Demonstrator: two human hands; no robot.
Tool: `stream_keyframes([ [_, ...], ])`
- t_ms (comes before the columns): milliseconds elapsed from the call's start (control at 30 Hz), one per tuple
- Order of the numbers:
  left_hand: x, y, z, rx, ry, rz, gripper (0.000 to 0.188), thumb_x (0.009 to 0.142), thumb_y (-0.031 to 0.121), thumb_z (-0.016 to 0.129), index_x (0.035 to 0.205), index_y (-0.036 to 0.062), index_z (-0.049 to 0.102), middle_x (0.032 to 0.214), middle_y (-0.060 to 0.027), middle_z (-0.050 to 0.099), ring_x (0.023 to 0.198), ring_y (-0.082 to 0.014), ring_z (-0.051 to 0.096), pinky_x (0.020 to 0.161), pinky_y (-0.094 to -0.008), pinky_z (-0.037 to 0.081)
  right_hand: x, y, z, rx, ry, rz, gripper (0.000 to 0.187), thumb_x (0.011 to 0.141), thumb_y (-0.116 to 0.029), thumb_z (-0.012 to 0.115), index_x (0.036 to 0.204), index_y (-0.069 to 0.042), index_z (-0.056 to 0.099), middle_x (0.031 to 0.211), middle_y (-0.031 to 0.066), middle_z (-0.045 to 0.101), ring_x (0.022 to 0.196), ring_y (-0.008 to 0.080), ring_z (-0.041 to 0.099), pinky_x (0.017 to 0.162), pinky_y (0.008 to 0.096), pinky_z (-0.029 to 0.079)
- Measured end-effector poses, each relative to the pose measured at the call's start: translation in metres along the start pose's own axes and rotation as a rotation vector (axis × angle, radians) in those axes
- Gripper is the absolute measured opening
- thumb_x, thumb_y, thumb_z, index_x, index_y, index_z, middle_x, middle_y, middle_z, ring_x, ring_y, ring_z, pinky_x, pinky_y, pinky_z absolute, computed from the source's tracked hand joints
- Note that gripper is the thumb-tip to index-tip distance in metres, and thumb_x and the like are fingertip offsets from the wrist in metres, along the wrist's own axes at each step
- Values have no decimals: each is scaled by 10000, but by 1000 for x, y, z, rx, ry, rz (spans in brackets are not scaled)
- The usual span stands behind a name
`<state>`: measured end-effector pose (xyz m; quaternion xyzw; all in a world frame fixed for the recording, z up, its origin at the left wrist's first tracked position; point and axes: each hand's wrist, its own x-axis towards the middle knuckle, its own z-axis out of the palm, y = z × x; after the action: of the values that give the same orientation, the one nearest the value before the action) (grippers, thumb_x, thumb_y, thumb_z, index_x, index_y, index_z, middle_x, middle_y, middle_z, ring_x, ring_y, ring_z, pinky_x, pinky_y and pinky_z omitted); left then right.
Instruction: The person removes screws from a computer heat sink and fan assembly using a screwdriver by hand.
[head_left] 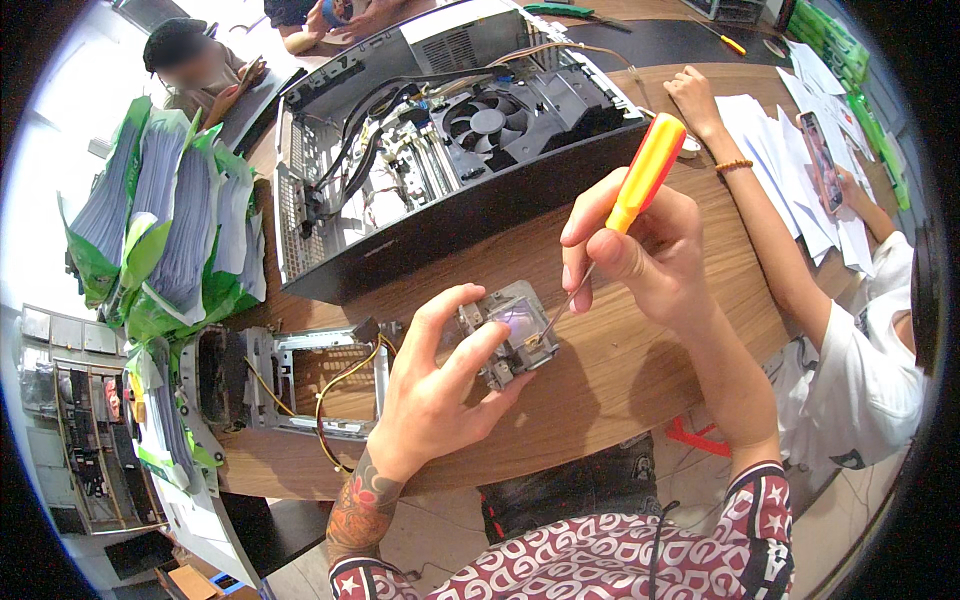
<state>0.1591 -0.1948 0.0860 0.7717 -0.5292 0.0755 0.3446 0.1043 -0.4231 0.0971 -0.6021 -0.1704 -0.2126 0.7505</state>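
Observation:
My left hand (435, 395) grips a small squarish metal part (522, 318) by its edges, above the wooden table. A shiny plate with a purplish sheen shows on its upper face; its exact kind I cannot make out. In my right hand (655, 260) is a screwdriver (650, 170) with a yellow and red handle, pinched between thumb and fingers. Its thin shaft slants down to the part's right edge, where the tip seems to touch. Just beyond both hands lies an opened computer case (450, 215), its fan and cables exposed.
A metal drive cage (335, 375) with yellow and black wires sits left of my left hand. Paper stacks in green wrapping (165, 215) stand at the far left. At right, another person's arm (770, 210) rests on the table (640, 390) beside loose papers (760, 140).

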Motion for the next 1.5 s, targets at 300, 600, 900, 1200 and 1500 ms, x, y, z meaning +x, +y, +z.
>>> stream_keyframes([
  [300,1,1,2,-12,9,-1,576,617,109,886,1133,75,632,1267,-221,517,1120,-387,581,883,-439,536,-1,0,1,-10,1,-16,312,947,-239,667,993,60,589,773,131,631,627,172,645,533,267,548],
  [600,0,0,-1,-74,46,-10,551,653,122,864,1144,71,619,1256,-214,526,1098,-387,592,875,-439,534,-2,-20,5,-245,-98,-4,274,969,-208,632,992,63,606,825,112,616,714,164,648,617,267,530],
  [900,-4,-1,0,-121,97,-4,499,669,108,861,1091,64,599,1241,-204,524,1093,-400,586,885,-433,523,3,-42,40,-358,-138,168,173,1020,-159,542,1022,15,550,755,74,607,689,140,616,628,284,497],
  [1200,-6,-11,-5,-168,163,4,491,702,147,824,1121,66,581,1210,-172,505,1007,-372,613,818,-426,539,2,-57,63,-584,-19,146,608,1022,-604,205,1006,-44,443,782,156,701,702,152,632,684,245,491],
  [1500,-10,-12,-7,-208,160,24,467,720,140,806,1116,62,572,1198,-178,507,1017,-384,610,818,-442,539,15,-66,78,-760,73,128,332,1010,-290,566,892,11,642,792,74,679,756,122,635,702,284,496],
])
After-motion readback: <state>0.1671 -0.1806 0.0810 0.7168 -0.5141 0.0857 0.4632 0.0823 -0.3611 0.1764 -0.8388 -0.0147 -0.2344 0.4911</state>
